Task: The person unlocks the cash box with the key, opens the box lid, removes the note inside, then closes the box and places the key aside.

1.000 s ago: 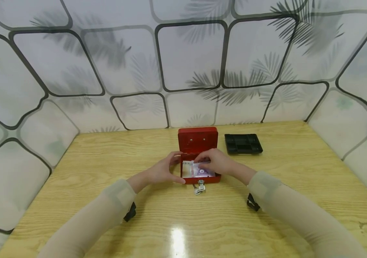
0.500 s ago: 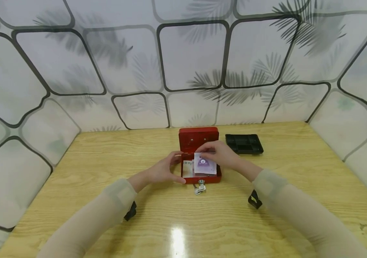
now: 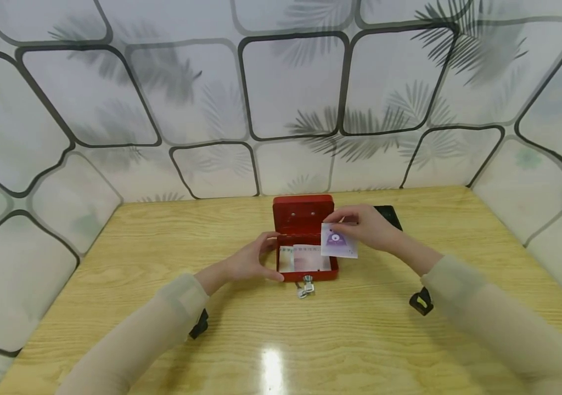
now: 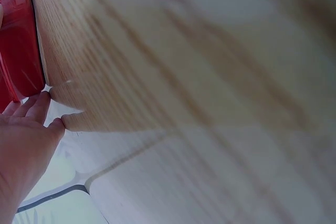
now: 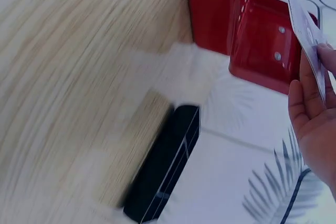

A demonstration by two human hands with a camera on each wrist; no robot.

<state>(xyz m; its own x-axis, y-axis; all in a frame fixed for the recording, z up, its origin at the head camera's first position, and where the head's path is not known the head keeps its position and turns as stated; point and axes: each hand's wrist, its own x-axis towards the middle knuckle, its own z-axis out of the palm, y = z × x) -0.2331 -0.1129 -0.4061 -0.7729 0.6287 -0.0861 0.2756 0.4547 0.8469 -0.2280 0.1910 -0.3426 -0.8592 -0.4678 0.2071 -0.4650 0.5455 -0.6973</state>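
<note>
A small red cash box (image 3: 310, 277) stands with its lid (image 3: 303, 215) raised. My left hand (image 3: 248, 260) holds its left end, thumb at the front corner and fingers toward the back; in the left wrist view the fingertips touch the red wall. My right hand (image 3: 370, 225) pinches a thin, flat, white-and-purple printed paper (image 3: 339, 244) with a one-eyed figure, held above the box's right side. Edge-on in the right wrist view, this paper (image 5: 307, 40) looks layered. Within the box lie pinkish banknote-like papers (image 3: 308, 258) and a paler yellowish one (image 3: 286, 259) at left.
A key with a tag (image 3: 304, 289) hangs at the box's front lock. Behind my right hand is a black compartment tray (image 3: 388, 215), partly hidden; its side (image 5: 163, 161) shows in the right wrist view. Patterned walls (image 3: 291, 88) close off the wooden table (image 3: 172, 230) behind and at both sides.
My right hand has lifted the purple printed paper out of the box and carried it right, uncovering pinkish papers beneath and covering part of the black tray. The left hand stays put.
</note>
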